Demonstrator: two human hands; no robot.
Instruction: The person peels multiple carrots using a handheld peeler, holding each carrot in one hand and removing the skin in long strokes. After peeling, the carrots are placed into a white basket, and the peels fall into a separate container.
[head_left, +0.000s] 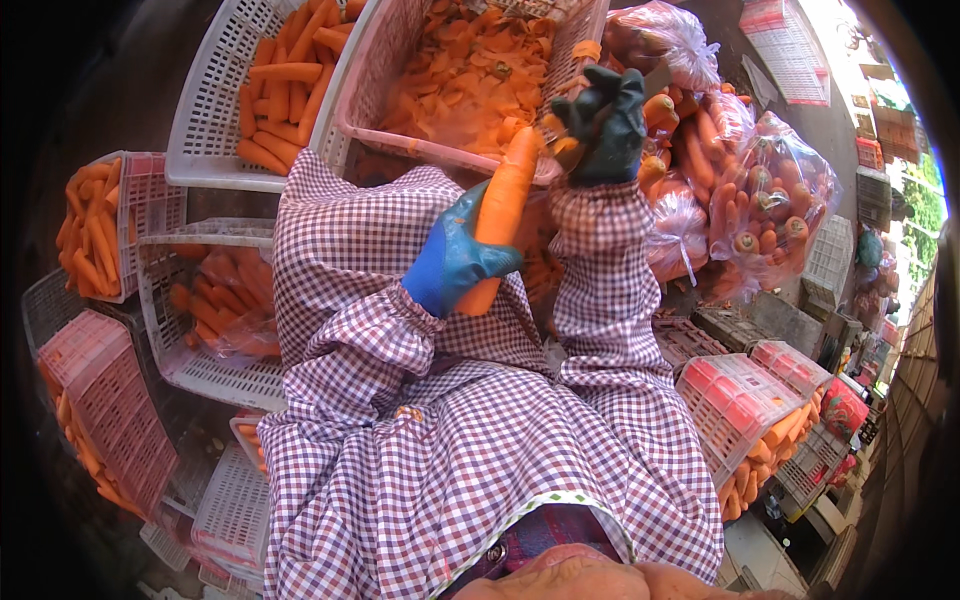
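My left hand (465, 259), in a blue and green coated work glove, grips a thick carrot (504, 199) around its lower half. The carrot slants upward above my lap, its upper end near the rim of a pink plastic crate (450, 150). Carrot peelings (472, 71) fill that crate. To the right of the carrot, my right hand (606, 124), in a dark green glove, is raised beside the crate's right wall with its fingers bent. Orange bits show at its fingers; whether it holds a tool is hidden.
A white crate (217, 142) of peeled carrots stands at upper left. Clear plastic bags of carrots (772, 199) lie on the right. Crates with carrots (94, 236) line the left side; a pink crate (739, 409) stands lower right. A checked apron (360, 217) covers my lap.
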